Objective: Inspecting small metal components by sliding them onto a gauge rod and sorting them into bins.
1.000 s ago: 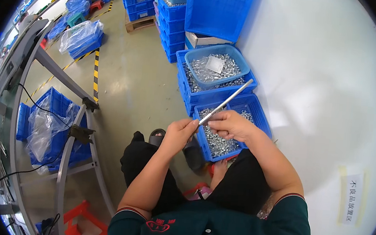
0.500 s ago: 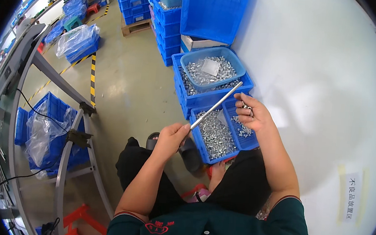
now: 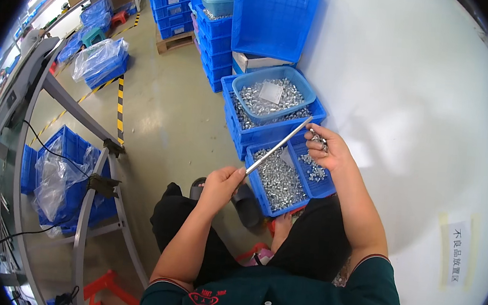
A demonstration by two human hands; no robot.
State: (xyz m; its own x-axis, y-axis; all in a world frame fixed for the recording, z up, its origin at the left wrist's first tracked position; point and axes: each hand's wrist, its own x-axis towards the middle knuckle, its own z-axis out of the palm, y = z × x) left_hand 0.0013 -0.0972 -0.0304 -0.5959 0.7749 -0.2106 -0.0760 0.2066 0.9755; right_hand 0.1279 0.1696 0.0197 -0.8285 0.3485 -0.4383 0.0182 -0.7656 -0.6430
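Note:
My left hand (image 3: 222, 186) is closed around the lower end of a thin silvery metal rod (image 3: 278, 145). The rod slants up to the right, its far tip beside the fingertips of my right hand (image 3: 327, 145). Several small shiny metal parts lie in the curled fingers of that right hand; whether its thumb and forefinger touch the rod I cannot tell. Below both hands is a blue bin (image 3: 249, 157) whose larger left compartment is full of small metal parts. Its right compartment, a blue perforated basket (image 3: 325, 186), holds fewer loose parts.
Beyond the bin stands a blue crate (image 3: 231, 129) with a light blue basket (image 3: 241, 103) of metal parts on it. Stacked blue crates (image 3: 215, 48) rise behind. A white wall (image 3: 409, 120) bounds my right; a grey metal frame (image 3: 84, 220) stands at left.
The rod's far tip has dipped slightly, closer to my right fingertips. My left hand has shifted a little down and stays closed on the rod.

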